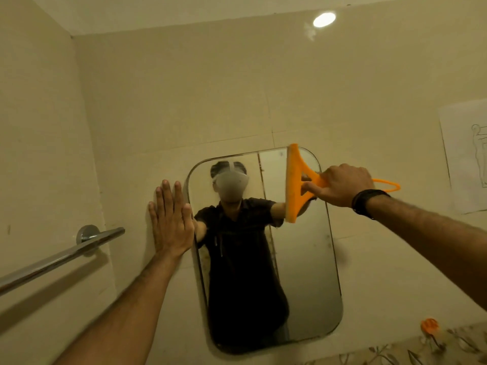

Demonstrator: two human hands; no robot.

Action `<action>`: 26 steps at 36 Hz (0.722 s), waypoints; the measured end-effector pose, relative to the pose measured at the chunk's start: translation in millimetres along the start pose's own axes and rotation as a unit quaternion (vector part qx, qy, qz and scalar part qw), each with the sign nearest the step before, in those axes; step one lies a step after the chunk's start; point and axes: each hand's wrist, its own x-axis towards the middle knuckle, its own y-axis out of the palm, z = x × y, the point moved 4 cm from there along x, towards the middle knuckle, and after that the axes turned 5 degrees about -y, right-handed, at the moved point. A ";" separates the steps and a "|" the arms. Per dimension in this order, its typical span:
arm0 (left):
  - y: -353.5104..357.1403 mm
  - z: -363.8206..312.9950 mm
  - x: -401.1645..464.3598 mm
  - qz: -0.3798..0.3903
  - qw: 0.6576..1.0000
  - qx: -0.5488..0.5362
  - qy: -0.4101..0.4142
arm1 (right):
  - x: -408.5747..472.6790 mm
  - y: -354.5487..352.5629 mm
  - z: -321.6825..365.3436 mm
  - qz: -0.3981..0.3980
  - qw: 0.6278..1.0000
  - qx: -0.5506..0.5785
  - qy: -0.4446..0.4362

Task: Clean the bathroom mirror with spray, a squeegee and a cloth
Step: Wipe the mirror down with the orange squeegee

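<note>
Grip, right: right hand (340, 184) curls round the squeegee (296, 184) at the neck where the handle meets the blade head; fingers wrapped, thumb side toward the glass.
Grip, left: left hand (170, 219) is flat, fingers straight and together, palm pressed on the wall (184, 101) just beside the mirror (303, 272), its thumb edge at the mirror's left rim; it holds nothing.
Squeegee: orange plastic, blade upright, lying against the top right part of the mirror, its upper end at the top rim. A thin loop at the handle's end sticks out past the wrist.
Mirror: rounded rectangle fixed on the tiled wall, streaked and spotted, most along the lower part and the left rim.
Step, as I judge it: a sideways pull of the blade across the upper band of glass.
Handling, squeegee: looks light and stiff, with a softer blade edge; holding it close to the head, as now, should give even pressure along the blade. The loop looks too thin to push from.
Handling, mirror: hard, smooth, likely slick if wet, and breakable; pressure should be firm but spread out.
Risk: a tilted blade would probably leave lines.
Spray, cloth: neither is visible.
Also there: chrome rail (60, 255) on the left wall, paper sheet (466, 154) at right, ceiling lamp (324, 19).
</note>
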 end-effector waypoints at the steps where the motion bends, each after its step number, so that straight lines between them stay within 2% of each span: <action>1: 0.7 0.7 0.5 0.002 1.000 -0.001 0.000 | -1.5 -0.9 -5.0 0.003 1.000 0.000 0.008; 4: 1.5 2.1 1.5 0.012 1.000 -0.003 -0.003 | 0.4 -1.9 -8.1 0.003 1.000 -0.010 0.007; 9: 4.1 4.4 2.9 0.011 1.000 0.007 -0.003 | 5.0 -16.0 12.7 -0.041 0.998 -0.003 -0.038; 17: 0.9 2.4 1.8 0.021 1.000 0.000 0.004 | 27.8 -37.7 129.6 -0.062 0.984 0.052 -0.158; 22: -5.3 -0.1 2.4 0.057 0.998 -0.027 -0.007 | 47.6 -38.1 199.2 -0.073 0.978 0.036 -0.190; 26: -1.4 4.5 0.7 0.033 0.999 0.020 0.025 | 58.8 -24.8 211.6 -0.040 0.981 0.002 -0.191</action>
